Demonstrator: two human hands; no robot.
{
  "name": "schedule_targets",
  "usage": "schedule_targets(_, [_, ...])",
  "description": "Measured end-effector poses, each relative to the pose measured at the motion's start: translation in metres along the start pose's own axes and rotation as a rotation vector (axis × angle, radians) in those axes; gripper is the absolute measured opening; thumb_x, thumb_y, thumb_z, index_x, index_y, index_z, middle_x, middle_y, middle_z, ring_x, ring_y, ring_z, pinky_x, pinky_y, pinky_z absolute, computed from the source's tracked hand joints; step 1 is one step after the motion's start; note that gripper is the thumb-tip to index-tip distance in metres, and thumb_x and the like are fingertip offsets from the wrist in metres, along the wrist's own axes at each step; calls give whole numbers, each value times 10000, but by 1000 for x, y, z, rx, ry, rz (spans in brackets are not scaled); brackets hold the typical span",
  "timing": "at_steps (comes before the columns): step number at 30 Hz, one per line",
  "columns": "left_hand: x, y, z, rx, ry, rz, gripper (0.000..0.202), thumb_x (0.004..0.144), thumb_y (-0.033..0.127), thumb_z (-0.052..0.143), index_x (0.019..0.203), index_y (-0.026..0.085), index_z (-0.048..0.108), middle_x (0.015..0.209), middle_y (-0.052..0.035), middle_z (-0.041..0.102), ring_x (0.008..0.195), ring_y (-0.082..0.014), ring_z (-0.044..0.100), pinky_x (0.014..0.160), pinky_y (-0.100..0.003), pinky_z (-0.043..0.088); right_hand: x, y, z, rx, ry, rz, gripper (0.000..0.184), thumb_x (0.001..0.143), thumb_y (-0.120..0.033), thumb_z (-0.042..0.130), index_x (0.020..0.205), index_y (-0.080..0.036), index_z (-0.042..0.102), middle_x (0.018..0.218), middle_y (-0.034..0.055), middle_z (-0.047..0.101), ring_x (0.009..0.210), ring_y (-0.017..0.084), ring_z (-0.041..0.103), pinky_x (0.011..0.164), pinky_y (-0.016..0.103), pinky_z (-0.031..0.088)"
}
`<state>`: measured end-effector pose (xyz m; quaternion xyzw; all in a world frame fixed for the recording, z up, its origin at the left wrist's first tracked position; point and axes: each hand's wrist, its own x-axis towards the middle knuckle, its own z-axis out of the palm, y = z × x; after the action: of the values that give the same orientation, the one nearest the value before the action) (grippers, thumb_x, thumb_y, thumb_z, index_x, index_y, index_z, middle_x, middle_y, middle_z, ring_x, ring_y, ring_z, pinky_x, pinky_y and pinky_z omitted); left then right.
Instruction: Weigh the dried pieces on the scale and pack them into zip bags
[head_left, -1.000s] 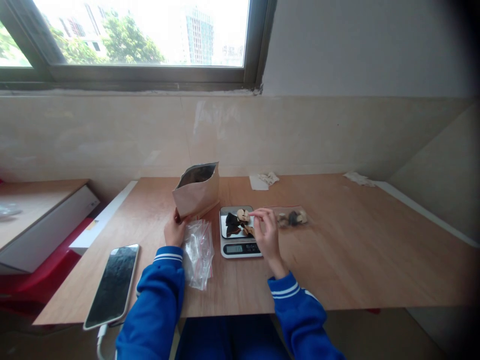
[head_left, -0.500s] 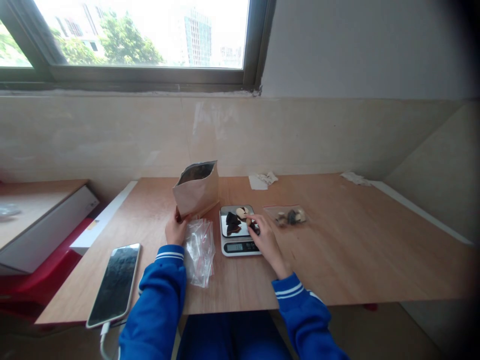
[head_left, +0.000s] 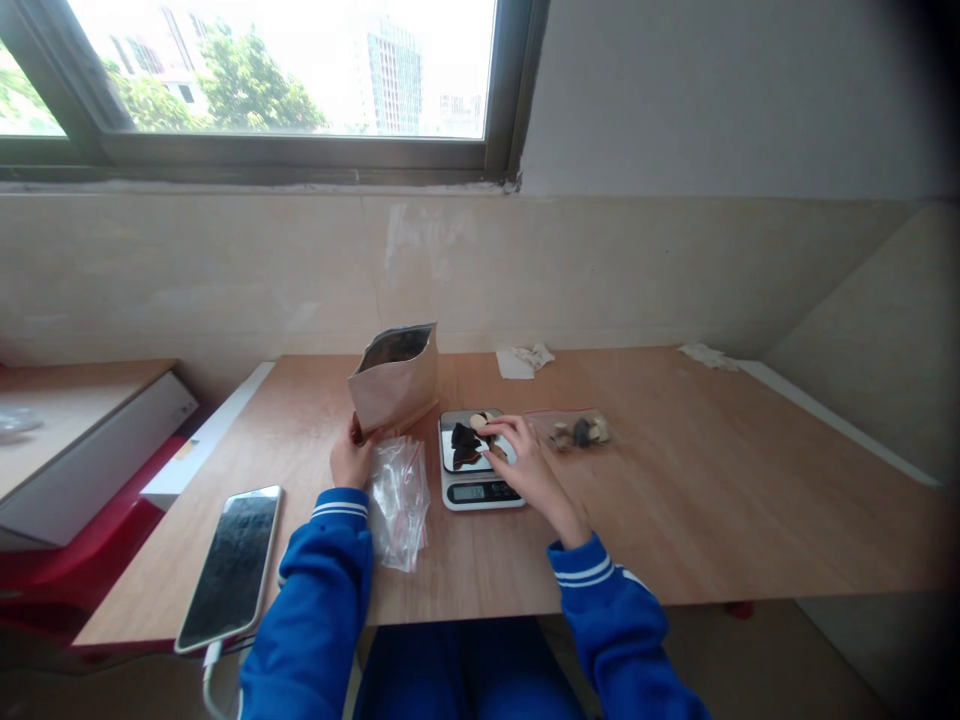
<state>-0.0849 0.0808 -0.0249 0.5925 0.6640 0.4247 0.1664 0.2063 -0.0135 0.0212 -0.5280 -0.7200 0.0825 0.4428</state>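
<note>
My left hand (head_left: 351,456) grips the lower left corner of an open brown paper pouch (head_left: 396,392) with a silvery lining. Below the pouch, right beside that hand, lies a stack of clear zip bags (head_left: 399,510). Over the digital kitchen scale (head_left: 448,478), my right hand (head_left: 525,462) has its thumb and fingers apart. Dark dried slices (head_left: 465,442) rest on the scale's shiny plate, with a pale round slice (head_left: 478,421) behind them. A brownish slice under my right hand is partly hidden. The digits on the scale's display are too blurred to read.
A clear zip bag with dried pieces (head_left: 582,432) lies right of the scale. A phone (head_left: 231,565) with a white cable lies at the left front edge. Crumpled paper (head_left: 534,356) and another scrap (head_left: 709,356) lie at the back of the table (head_left: 712,500).
My right hand's fingers have spread from a pinch and shifted slightly left over the plate, letting go of a brownish slice. My left hand stays on the pouch.
</note>
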Motion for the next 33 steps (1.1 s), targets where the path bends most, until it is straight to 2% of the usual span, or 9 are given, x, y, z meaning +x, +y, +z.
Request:
schedule_targets(7, [0,0,0,-6,2,-3,546,766,476,605,1243,213,576,1012,-86,716,914,-269,667,739,-313,470,-16,18,12,111,-21,93,271,812,-123,501,1041,-207,619,959,71,578,878,208,605,775,354,509])
schedule_targets(11, [-1,2,0,-23,2,-10,544,762,460,611,1245,212,577,1016,-82,716,920,-264,668,763,-313,474,-13,16,11,111,11,56,236,829,-133,506,1014,-216,627,984,71,636,974,233,593,846,391,485])
schedule_targets(15, [-1,1,0,-45,7,-10,539,755,449,615,1233,202,579,1003,-81,717,925,-257,669,775,-308,481,2,-6,-4,158,91,14,190,863,-183,513,994,-226,644,1020,69,651,1029,227,581,910,402,465])
schedule_targets(19, [2,-5,4,-95,16,29,490,742,409,619,1192,217,587,1001,-61,714,917,-241,669,778,-300,488,19,-46,-23,264,121,-51,250,920,-210,443,1079,-241,633,1124,61,639,1113,192,562,958,358,460])
schedule_targets(23, [0,-8,5,-101,28,72,432,723,302,603,1150,239,595,992,-34,716,922,-226,665,792,-291,489,34,-78,-26,228,5,-192,354,952,-181,356,1212,-259,584,1239,30,607,1260,169,472,1085,378,370])
schedule_targets(27, [-4,0,0,-127,3,129,368,738,257,548,1102,253,607,1042,-15,704,968,-213,647,827,-291,486,42,-89,-14,53,-100,-277,389,955,-189,342,1285,-238,543,1287,47,579,1287,190,443,1085,412,370])
schedule_targets(30, [-7,8,-3,-139,1,134,347,735,235,537,1074,240,609,1054,-23,697,990,-215,636,859,-306,480,41,-94,-10,-106,-143,-267,347,947,-195,371,1194,-205,615,1117,83,664,1130,228,552,1016,437,408])
schedule_targets(33, [-9,13,-4,-163,-9,152,332,729,243,560,1057,223,607,1052,-37,693,989,-221,633,860,-315,478,35,-97,-9,-179,-257,-236,288,926,-195,414,1011,-195,689,919,80,711,943,232,629,911,399,457])
